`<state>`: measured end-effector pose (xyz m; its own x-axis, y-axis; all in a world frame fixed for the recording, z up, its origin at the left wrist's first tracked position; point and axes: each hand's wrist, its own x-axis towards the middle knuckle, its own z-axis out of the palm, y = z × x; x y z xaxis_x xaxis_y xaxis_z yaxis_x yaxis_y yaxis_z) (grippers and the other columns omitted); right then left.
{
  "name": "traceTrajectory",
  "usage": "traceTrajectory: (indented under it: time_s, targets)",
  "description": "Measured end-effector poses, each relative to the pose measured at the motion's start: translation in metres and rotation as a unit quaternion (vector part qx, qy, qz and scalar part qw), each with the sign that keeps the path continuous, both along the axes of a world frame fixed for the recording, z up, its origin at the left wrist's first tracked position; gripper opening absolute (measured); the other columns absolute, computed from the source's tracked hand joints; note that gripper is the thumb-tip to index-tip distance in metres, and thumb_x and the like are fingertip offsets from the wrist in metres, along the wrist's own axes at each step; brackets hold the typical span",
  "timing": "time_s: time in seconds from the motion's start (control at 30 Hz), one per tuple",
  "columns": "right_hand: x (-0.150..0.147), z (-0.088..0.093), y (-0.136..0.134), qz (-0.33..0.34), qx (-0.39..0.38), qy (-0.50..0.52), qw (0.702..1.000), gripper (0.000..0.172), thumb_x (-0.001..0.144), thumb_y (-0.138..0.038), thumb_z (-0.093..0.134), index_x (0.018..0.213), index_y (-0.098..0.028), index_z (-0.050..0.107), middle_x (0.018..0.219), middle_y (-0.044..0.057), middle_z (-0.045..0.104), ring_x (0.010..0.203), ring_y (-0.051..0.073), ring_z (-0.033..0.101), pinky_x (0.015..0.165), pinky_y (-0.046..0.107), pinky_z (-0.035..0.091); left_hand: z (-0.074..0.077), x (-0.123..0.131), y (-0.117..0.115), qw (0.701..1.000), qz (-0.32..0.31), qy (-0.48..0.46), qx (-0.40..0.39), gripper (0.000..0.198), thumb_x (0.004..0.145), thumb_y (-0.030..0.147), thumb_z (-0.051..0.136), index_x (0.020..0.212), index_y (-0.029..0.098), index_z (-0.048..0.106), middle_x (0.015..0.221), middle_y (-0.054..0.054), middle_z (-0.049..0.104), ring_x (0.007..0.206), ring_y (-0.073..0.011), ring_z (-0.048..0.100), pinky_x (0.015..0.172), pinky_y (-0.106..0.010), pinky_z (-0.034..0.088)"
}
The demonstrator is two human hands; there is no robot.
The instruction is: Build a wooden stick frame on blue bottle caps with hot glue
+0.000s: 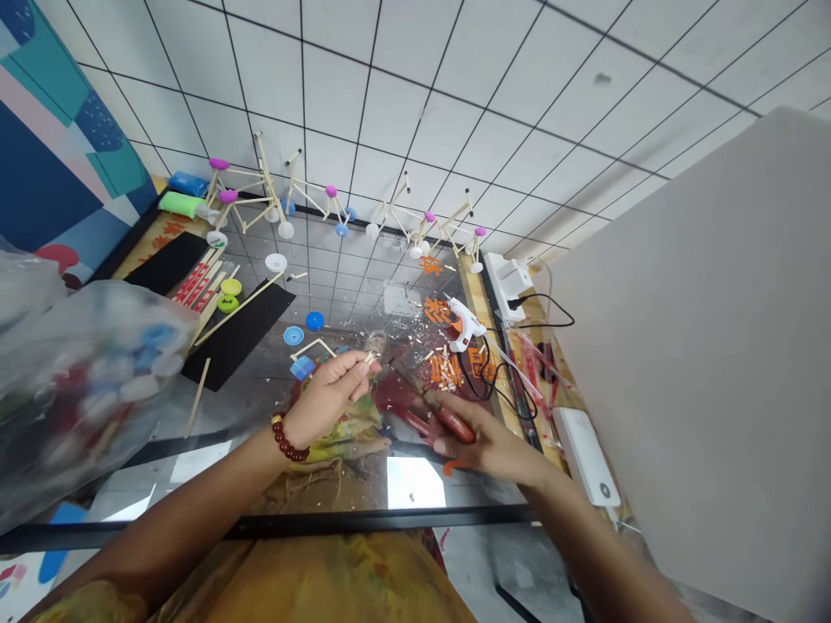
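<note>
Fingertips of my left hand (330, 391) pinch a short piece of pale wooden stick (370, 357). My right hand (484, 439) is wrapped round the red handles of a pair of pliers (425, 396). The plier jaws point toward the left hand, a little apart from the stick piece. Near my left hand lie two blue bottle caps (315, 321), a light blue square piece (302, 368) and a bent joint of sticks (314, 348). Small wood offcuts (445, 368) are scattered on the glass tabletop (338, 294) beyond the pliers.
Stick figures with caps (338, 208) line the wall. A white glue gun (466, 324) with its cord, a power strip (506, 290) and a white power bank (586, 454) are on the right. Black sheets (243, 333), wrapped chopsticks (198, 281) and a plastic bag of caps (104, 372) lie left.
</note>
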<state>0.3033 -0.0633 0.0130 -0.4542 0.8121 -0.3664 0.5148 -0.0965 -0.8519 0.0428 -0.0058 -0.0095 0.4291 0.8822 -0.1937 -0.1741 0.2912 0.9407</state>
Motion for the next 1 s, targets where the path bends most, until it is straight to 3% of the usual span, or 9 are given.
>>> traceTrajectory:
  time_s: [0.13,0.23,0.37,0.5,0.63,0.7,0.77,0.83,1.0]
  targets:
    - [0.014,-0.019,0.004,-0.073,0.171,-0.226,0.956,0.069,0.088,-0.028,0.057,0.151,-0.021,0.031,0.124,0.013,0.057,0.112,0.03,0.059,0.096,0.046,0.048,-0.007,0.001,0.001,0.994,0.002,-0.058,-0.097,0.04,0.084,0.053,0.064,0.096,0.015,0.062,0.057,0.006,0.042,0.047,-0.0057,0.026,0.046,-0.022,0.015]
    - [0.017,-0.036,0.002,-0.081,0.193,-0.339,0.917,0.075,0.088,-0.032,0.056,0.155,-0.019,0.024,0.125,0.018,0.054,0.11,0.033,0.06,0.092,0.049,0.05,-0.011,0.001,0.001,0.989,-0.005,-0.088,-0.122,0.04,0.082,0.051,0.067,0.097,0.014,0.063,0.059,0.006,0.045,0.046,-0.004,0.026,0.046,-0.021,0.015]
    - [0.013,-0.048,-0.004,-0.087,0.196,-0.383,0.898,0.066,0.09,-0.036,0.056,0.151,-0.018,0.035,0.123,0.019,0.055,0.111,0.034,0.06,0.091,0.048,0.052,-0.016,0.001,0.001,0.989,0.0,-0.087,-0.121,0.036,0.083,0.047,0.069,0.097,0.014,0.065,0.062,0.004,0.051,0.047,-0.0039,0.034,0.045,-0.02,0.021]
    - [0.008,-0.047,-0.01,-0.125,0.193,-0.339,0.912,0.063,0.09,-0.041,0.057,0.147,-0.02,0.04,0.126,0.017,0.056,0.113,0.033,0.061,0.094,0.049,0.052,-0.018,0.002,0.0,0.987,0.013,-0.092,-0.133,0.037,0.08,0.047,0.072,0.095,0.014,0.066,0.066,0.001,0.058,0.048,-0.0049,0.043,0.045,-0.019,0.03]
    - [0.003,-0.034,-0.017,-0.094,0.142,-0.148,0.974,0.064,0.092,-0.044,0.057,0.149,-0.025,0.036,0.144,0.013,0.05,0.133,0.028,0.05,0.109,0.047,0.043,-0.018,0.002,-0.001,0.976,0.008,-0.098,-0.193,0.031,0.082,0.04,0.073,0.094,0.013,0.066,0.069,-0.002,0.066,0.05,-0.0078,0.056,0.046,-0.018,0.041]
    - [-0.003,-0.029,-0.02,-0.082,0.091,-0.076,0.99,0.064,0.093,-0.045,0.057,0.15,-0.025,0.035,0.15,0.012,0.046,0.138,0.027,0.045,0.113,0.047,0.038,-0.017,0.003,-0.001,0.961,0.01,-0.126,-0.247,0.024,0.083,0.031,0.073,0.096,0.012,0.065,0.077,-0.006,0.071,0.064,-0.0139,0.068,0.06,-0.023,0.054]
    - [-0.012,-0.03,-0.021,-0.1,0.076,-0.053,0.991,0.062,0.092,-0.044,0.06,0.147,-0.025,0.038,0.148,0.012,0.048,0.135,0.027,0.048,0.113,0.047,0.038,-0.017,0.004,-0.002,0.942,0.023,-0.171,-0.288,0.019,0.084,0.023,0.073,0.097,0.012,0.065,0.086,-0.01,0.074,0.08,-0.0189,0.074,0.079,-0.032,0.059]
    - [-0.026,-0.035,-0.019,-0.131,0.115,-0.054,0.983,0.061,0.089,-0.043,0.065,0.142,-0.024,0.041,0.14,0.012,0.055,0.128,0.027,0.054,0.11,0.047,0.04,-0.016,0.006,-0.003,0.928,0.05,-0.204,-0.307,0.014,0.085,0.018,0.071,0.096,0.012,0.064,0.091,-0.011,0.075,0.088,-0.0212,0.074,0.09,-0.038,0.058]
    - [-0.068,-0.049,-0.011,-0.205,0.258,-0.051,0.943,0.068,0.078,-0.044,0.078,0.131,-0.023,0.043,0.117,0.011,0.062,0.103,0.026,0.062,0.093,0.043,0.052,-0.014,0.016,-0.011,0.908,0.115,-0.237,-0.326,0.01,0.084,0.012,0.071,0.091,0.013,0.064,0.087,-0.008,0.074,0.085,-0.0166,0.073,0.09,-0.033,0.057]
